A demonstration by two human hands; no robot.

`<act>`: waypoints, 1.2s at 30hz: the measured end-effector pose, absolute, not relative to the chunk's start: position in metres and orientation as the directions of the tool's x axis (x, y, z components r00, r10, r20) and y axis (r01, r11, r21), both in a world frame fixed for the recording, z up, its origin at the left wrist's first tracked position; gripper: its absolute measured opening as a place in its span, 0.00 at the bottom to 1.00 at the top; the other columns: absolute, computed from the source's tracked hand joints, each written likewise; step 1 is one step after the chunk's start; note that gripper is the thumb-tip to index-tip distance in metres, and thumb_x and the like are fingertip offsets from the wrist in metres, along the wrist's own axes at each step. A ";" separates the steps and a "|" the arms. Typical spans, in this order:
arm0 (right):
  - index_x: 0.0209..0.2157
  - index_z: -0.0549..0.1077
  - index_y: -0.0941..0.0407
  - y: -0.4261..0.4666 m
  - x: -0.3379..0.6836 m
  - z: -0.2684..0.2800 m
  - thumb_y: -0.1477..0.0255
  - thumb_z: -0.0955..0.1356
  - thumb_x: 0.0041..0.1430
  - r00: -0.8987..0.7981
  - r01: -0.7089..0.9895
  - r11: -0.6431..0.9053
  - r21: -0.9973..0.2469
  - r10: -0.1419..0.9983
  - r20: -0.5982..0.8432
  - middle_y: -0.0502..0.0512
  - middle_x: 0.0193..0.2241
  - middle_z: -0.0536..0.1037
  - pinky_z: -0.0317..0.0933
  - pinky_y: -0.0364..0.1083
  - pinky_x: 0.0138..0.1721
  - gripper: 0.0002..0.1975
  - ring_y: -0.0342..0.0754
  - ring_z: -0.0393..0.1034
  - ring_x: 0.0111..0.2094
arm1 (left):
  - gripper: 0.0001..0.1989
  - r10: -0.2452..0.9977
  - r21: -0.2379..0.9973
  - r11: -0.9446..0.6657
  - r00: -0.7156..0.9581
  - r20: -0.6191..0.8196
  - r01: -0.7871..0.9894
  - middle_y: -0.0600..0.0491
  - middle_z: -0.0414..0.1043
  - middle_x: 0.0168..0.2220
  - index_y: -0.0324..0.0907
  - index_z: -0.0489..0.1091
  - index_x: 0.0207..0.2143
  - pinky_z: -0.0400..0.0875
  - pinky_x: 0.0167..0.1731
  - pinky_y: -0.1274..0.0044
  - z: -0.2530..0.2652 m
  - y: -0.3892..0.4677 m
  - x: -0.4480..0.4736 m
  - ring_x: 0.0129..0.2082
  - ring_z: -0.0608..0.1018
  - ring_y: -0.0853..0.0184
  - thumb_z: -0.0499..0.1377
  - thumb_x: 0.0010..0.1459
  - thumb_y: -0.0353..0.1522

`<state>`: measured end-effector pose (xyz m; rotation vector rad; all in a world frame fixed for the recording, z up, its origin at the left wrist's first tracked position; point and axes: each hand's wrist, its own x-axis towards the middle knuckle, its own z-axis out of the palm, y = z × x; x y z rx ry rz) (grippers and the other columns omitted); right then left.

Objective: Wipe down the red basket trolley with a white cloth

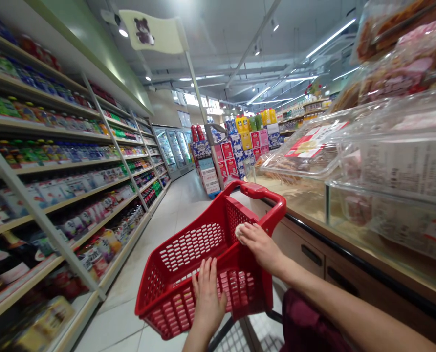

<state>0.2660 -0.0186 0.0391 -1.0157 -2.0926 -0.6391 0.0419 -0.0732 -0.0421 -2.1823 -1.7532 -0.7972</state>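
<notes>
Hands rest on the red basket [203, 259]: left hand [207, 293] flat with fingers spread, right hand [260, 244] pinching its rim.

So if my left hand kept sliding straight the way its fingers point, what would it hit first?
Your left hand lies flat on the red basket wall, fingers pointing up it. Going on, it would likely meet the basket's top rim first, though depth is hard to judge.

Shelf goods [38, 146] blurred, labels unreadable; basket [188, 264] bottom hidden behind near wall.
</notes>
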 end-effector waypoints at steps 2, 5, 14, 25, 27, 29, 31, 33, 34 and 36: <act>0.43 0.71 0.56 -0.016 0.274 0.044 0.82 0.57 0.56 -0.424 0.822 0.558 0.115 0.465 0.777 0.56 0.48 0.69 0.54 0.54 0.51 0.18 0.51 0.59 0.51 | 0.36 0.830 0.154 -0.260 0.139 0.540 0.953 0.45 0.48 0.59 0.37 0.45 0.57 0.37 0.57 0.60 -0.043 -0.073 0.041 0.60 0.46 0.62 0.48 0.43 0.22; 0.44 0.70 0.58 -0.005 0.303 0.058 0.82 0.57 0.54 -0.219 0.918 0.396 0.000 0.508 0.833 0.61 0.47 0.70 0.54 0.57 0.50 0.19 0.54 0.60 0.51 | 0.37 0.821 0.156 -0.264 0.137 0.555 0.952 0.46 0.48 0.59 0.39 0.44 0.58 0.37 0.57 0.59 -0.045 -0.073 0.041 0.60 0.46 0.61 0.48 0.42 0.22; 0.46 0.69 0.55 -0.020 0.260 0.025 0.80 0.57 0.58 -0.396 0.762 0.644 0.075 0.370 0.840 0.57 0.49 0.69 0.56 0.55 0.51 0.18 0.50 0.56 0.54 | 0.37 0.838 0.155 -0.261 0.143 0.527 0.953 0.45 0.48 0.59 0.38 0.44 0.57 0.37 0.57 0.59 -0.041 -0.073 0.040 0.60 0.47 0.61 0.48 0.42 0.21; 0.53 0.60 0.48 -0.043 0.303 -0.070 0.78 0.57 0.59 -0.306 0.695 0.712 -0.102 0.422 0.854 0.52 0.52 0.66 0.59 0.50 0.52 0.22 0.46 0.54 0.55 | 0.37 0.861 0.207 -0.244 0.113 0.496 0.948 0.46 0.50 0.59 0.38 0.47 0.57 0.38 0.57 0.60 -0.037 -0.070 0.042 0.60 0.48 0.61 0.48 0.40 0.21; 0.53 0.60 0.48 -0.045 0.301 -0.067 0.78 0.58 0.58 -0.330 0.689 0.718 -0.095 0.428 0.842 0.51 0.51 0.66 0.59 0.50 0.51 0.22 0.46 0.54 0.55 | 0.37 0.870 0.216 -0.245 0.117 0.478 0.945 0.46 0.49 0.59 0.38 0.47 0.57 0.39 0.57 0.60 -0.033 -0.069 0.042 0.60 0.48 0.62 0.48 0.41 0.21; 0.54 0.59 0.50 -0.039 0.305 -0.044 0.79 0.57 0.58 -0.229 0.717 0.686 -0.120 0.394 0.890 0.54 0.53 0.64 0.56 0.55 0.53 0.23 0.48 0.51 0.57 | 0.36 0.871 0.223 -0.248 0.117 0.477 0.943 0.46 0.49 0.59 0.37 0.48 0.57 0.39 0.57 0.59 -0.031 -0.068 0.041 0.60 0.47 0.61 0.48 0.41 0.21; 0.54 0.59 0.53 -0.030 0.309 -0.021 0.81 0.56 0.58 -0.110 0.749 0.644 -0.154 0.350 0.930 0.57 0.54 0.61 0.52 0.58 0.54 0.23 0.50 0.47 0.58 | 0.35 0.868 0.233 -0.252 0.113 0.484 0.939 0.45 0.49 0.59 0.38 0.48 0.57 0.38 0.57 0.59 -0.031 -0.068 0.041 0.60 0.47 0.61 0.48 0.42 0.21; 0.54 0.60 0.54 -0.028 0.308 -0.020 0.81 0.55 0.58 -0.088 0.760 0.629 -0.165 0.351 0.932 0.58 0.55 0.61 0.52 0.58 0.54 0.23 0.50 0.47 0.58 | 0.35 0.868 0.243 -0.254 0.110 0.484 0.936 0.45 0.50 0.59 0.38 0.48 0.57 0.38 0.57 0.59 -0.031 -0.068 0.041 0.60 0.48 0.61 0.48 0.42 0.21; 0.54 0.60 0.53 -0.030 0.305 -0.029 0.81 0.55 0.58 -0.115 0.758 0.632 -0.162 0.374 0.920 0.57 0.54 0.61 0.53 0.57 0.54 0.23 0.50 0.48 0.58 | 0.36 0.870 0.244 -0.253 0.110 0.480 0.936 0.45 0.50 0.59 0.38 0.48 0.57 0.38 0.57 0.59 -0.031 -0.068 0.040 0.60 0.48 0.61 0.48 0.42 0.21; 0.53 0.61 0.51 -0.039 0.299 -0.060 0.80 0.56 0.58 -0.235 0.737 0.663 -0.131 0.433 0.870 0.55 0.52 0.65 0.57 0.53 0.53 0.22 0.48 0.52 0.56 | 0.36 0.875 0.241 -0.250 0.111 0.472 0.938 0.46 0.50 0.59 0.38 0.48 0.56 0.39 0.57 0.59 -0.032 -0.068 0.039 0.60 0.48 0.61 0.48 0.41 0.21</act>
